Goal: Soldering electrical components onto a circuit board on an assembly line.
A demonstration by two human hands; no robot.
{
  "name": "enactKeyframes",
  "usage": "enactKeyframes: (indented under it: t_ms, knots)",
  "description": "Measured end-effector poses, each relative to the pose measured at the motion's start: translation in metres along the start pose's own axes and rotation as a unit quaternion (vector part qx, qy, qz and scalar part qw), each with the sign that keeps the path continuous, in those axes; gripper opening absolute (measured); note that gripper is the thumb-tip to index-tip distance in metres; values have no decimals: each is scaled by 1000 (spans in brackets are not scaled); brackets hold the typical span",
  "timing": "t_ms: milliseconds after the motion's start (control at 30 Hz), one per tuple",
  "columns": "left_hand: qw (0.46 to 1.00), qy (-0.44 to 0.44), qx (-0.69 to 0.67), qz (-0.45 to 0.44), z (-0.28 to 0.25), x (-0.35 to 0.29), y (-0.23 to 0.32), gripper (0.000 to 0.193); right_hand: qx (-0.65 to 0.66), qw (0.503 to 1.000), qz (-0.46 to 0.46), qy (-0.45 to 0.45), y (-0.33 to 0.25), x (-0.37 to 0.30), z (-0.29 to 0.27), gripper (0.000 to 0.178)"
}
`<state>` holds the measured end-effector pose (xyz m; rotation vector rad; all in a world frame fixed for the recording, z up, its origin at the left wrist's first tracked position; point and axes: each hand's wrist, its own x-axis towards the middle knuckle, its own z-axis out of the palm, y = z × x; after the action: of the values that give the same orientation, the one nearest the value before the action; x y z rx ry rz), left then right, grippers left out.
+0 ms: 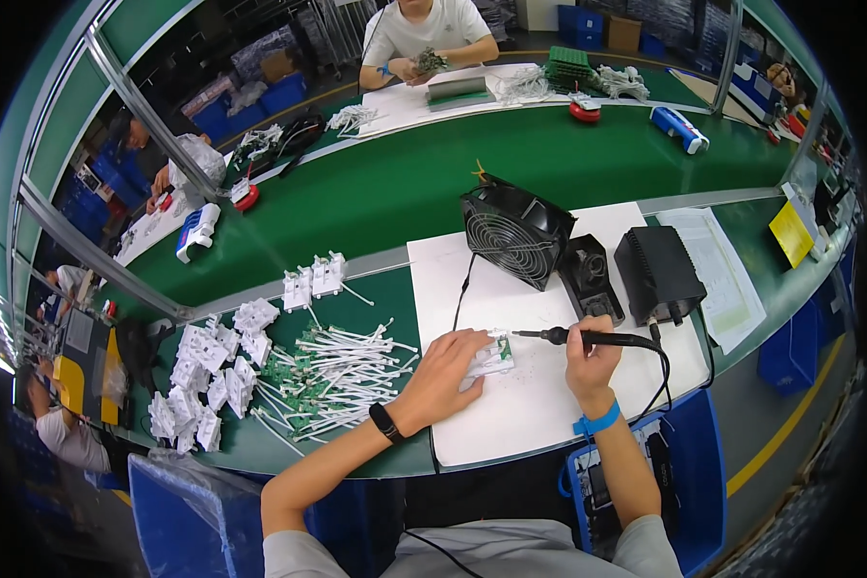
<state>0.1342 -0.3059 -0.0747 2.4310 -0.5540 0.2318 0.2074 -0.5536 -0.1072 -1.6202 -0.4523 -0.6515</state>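
Observation:
My right hand (592, 366) is closed around a black soldering iron (602, 338), whose thin tip points left. The tip reaches a small white plastic housing with a green circuit board (496, 356) lying on the white work sheet (491, 424). Over that housing's left side rests my left hand (448, 376), fingers bent and pressing on it; part of the housing is hidden beneath them. Just left of this hand lies a heap of green circuit boards with white cables (342, 376). Farther left is a pile of white plastic housings (207, 366).
A black fan (515, 231), a soldering iron stand (588, 275) and a black soldering station (657, 275) stand behind my hands. Papers (718, 275) lie at the right. Blue bins (698, 472) sit below the table edge. Across the green bench (385, 183), another person (429, 43) handles parts.

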Motion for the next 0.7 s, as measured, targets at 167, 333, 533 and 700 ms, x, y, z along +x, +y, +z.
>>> enactKeyframes:
  t_ms: [167,333,533,700]
  knots:
    - [999,1,30,27,9,-6,-6,50,13,1000,3,-21,0,-4,2,12]
    - [999,17,18,21,13,-7,-5,46,41,999,-3,-27,7,-7,-1,13]
    - [999,12,17,30,12,-6,-8,46,41,997,-2,-58,6,-8,3,13]
    - [999,17,22,36,13,-6,-9,50,40,995,18,-92,-4,-7,2,12]
